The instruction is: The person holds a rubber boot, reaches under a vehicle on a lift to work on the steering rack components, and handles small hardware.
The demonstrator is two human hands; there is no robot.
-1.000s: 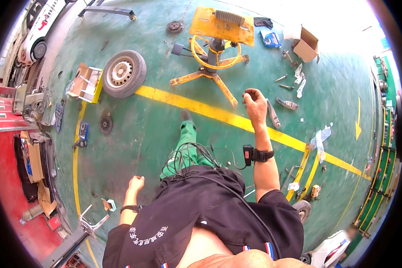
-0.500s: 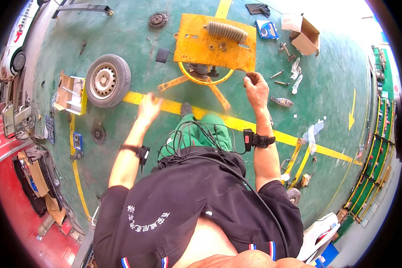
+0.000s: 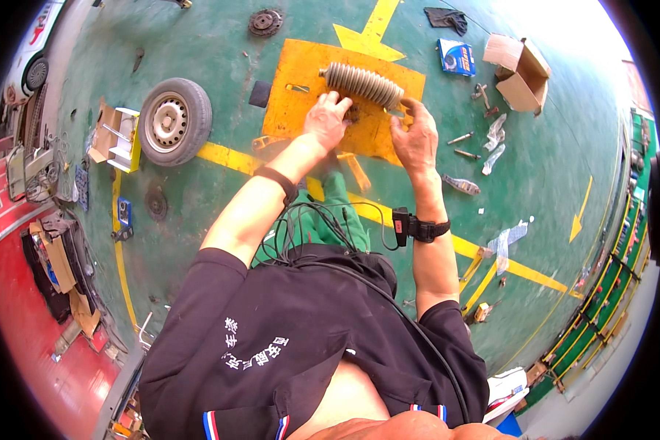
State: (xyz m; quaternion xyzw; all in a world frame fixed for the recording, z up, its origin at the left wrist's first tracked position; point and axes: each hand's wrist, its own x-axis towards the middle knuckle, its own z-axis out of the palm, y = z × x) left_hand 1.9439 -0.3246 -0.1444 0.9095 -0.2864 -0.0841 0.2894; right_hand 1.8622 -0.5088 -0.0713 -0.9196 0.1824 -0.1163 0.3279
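A grey ribbed cylinder (image 3: 363, 82), like a tightly wound coil spring, lies slantwise on the yellow metal stand top (image 3: 293, 62). My left hand (image 3: 326, 119) reaches over the near edge, its fingers stretched to the cylinder's near side; whether they touch it is unclear. At the cylinder's right end is my right hand (image 3: 418, 139), thumb and forefinger apart on either side of the tip. No firm grip shows in either hand. Small dark marks or holes lie beside the left fingertips, partly hidden.
A wheel (image 3: 172, 121) and an open carton (image 3: 114, 143) are on the left. A dark disc (image 3: 265, 23) lies beyond the stand. On the right are a blue-white box (image 3: 456, 57), an open cardboard box (image 3: 524, 77) and metal rods (image 3: 460, 138). Cables (image 3: 293, 231) hang at my waist.
Both hands have moved forward to the cylinder, the left also rightward over the stand top. My view has shifted closer to the stand.
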